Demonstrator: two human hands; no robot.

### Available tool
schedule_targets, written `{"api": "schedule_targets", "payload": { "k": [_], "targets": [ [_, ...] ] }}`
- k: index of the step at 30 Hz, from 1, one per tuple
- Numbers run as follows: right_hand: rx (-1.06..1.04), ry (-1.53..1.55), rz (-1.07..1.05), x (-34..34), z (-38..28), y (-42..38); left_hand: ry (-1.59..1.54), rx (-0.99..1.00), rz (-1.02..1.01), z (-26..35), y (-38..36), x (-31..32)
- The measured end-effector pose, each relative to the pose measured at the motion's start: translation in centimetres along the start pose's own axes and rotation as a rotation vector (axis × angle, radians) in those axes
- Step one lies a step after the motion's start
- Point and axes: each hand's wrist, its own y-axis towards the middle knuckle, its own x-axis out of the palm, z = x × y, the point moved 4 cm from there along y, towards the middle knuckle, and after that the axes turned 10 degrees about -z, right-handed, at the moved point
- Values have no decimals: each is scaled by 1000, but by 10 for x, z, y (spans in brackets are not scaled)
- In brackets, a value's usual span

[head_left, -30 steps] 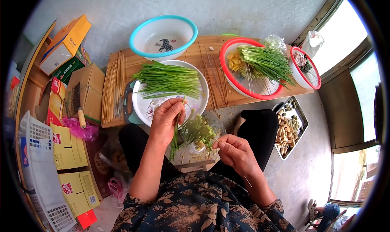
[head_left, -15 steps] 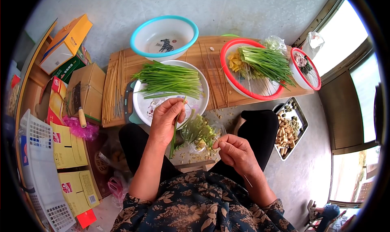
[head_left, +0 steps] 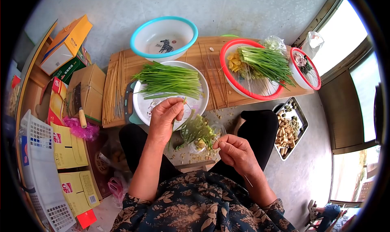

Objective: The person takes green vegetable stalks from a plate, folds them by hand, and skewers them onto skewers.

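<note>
My left hand (head_left: 165, 117) is closed in a pinch over the lower edge of the white bowl (head_left: 206, 94), with thin green stalks between its fingers. Lower and to the right, my right hand (head_left: 237, 152) grips a thin skewer (head_left: 248, 181), whose end sticks out below the palm. A folded bunch of greens (head_left: 197, 131) hangs between the hands, close to the right fingertips. Long green stalks (head_left: 170, 81) lie in the white bowl just above my left hand.
Thin sticks (head_left: 115, 89) lie on the wooden table (head_left: 156, 62). A blue-rimmed basin (head_left: 164, 37) and red-rimmed baskets (head_left: 252, 94) stand there too. A tray of mushrooms (head_left: 287, 132) is on the floor at right; boxes (head_left: 87, 89) and a knife (head_left: 82, 117) are at left.
The loose stalks hanging below my left hand have swung right and up, against the bunch between the hands. Both hands have barely moved.
</note>
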Motion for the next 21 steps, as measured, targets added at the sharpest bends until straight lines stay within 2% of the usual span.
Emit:
{"api": "schedule_targets", "payload": {
  "k": [21],
  "targets": [
    [-4, 23, -27, 0, 0, -4, 159, -69, -98, 12, 3, -3]
  ]
}}
